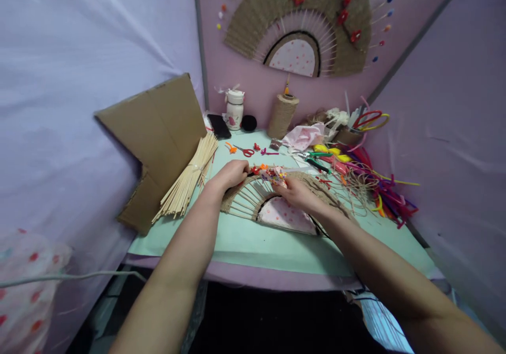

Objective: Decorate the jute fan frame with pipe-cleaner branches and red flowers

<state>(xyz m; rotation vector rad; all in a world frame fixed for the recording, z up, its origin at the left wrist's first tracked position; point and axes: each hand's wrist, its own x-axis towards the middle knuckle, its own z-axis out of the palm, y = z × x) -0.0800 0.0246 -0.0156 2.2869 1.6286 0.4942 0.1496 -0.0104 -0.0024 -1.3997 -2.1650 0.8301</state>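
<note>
A half-round fan (245, 198) of thin sticks and brown twine lies on the table, with a white, pink-dotted half circle (282, 213) at its base. Over its upper left edge my left hand (236, 173) is closed, fingers curled down beside small red and orange decorations (259, 169). Whatever those fingertips hold is hidden. My right hand (294, 192) reaches across the fan's middle. Its fingers pinch a small cluster of multicoloured bits (275, 176), too small to name exactly.
Left stand a bundle of sticks (187, 175) and folded cardboard (158, 127). Behind are red-handled scissors (247, 153), a phone (219, 127), a white bottle (234, 110) and a twine spool (282, 116). Green-handled pliers (317, 164) and tangled pipe cleaners (389, 196) lie right. A finished fan (253, 27) hangs behind.
</note>
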